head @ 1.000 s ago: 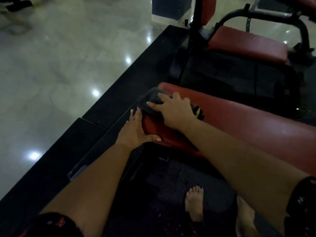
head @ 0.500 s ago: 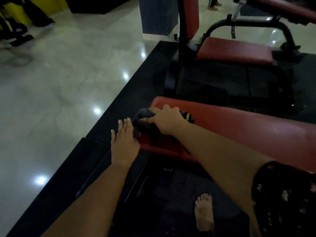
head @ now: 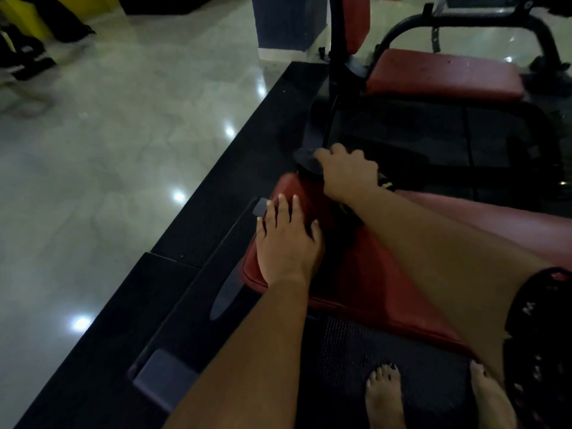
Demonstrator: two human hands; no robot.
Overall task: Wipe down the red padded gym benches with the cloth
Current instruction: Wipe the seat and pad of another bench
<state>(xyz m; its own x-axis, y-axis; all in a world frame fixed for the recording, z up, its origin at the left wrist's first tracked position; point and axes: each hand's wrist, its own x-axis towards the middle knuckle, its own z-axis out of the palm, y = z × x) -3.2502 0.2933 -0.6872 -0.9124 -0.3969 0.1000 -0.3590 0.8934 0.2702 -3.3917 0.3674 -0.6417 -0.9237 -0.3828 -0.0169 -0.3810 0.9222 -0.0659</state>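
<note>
While the left hand [head: 284, 243] rests flat, fingers straight, on the near red bench [head: 356, 274], the right hand [head: 348, 173] curls round the dark cloth [head: 305, 161] at its end, so the far bench seat [head: 442, 75] probably awaits wiping.

Short black sleeve with pale and red print [head: 538, 320] on the right arm, at the near edge of the red padded bench [head: 387, 274]. Forearms bare. Below the bench, bare feet [head: 383, 397], toenails painted dark; left hand [head: 286, 246] has pale nails.
</note>
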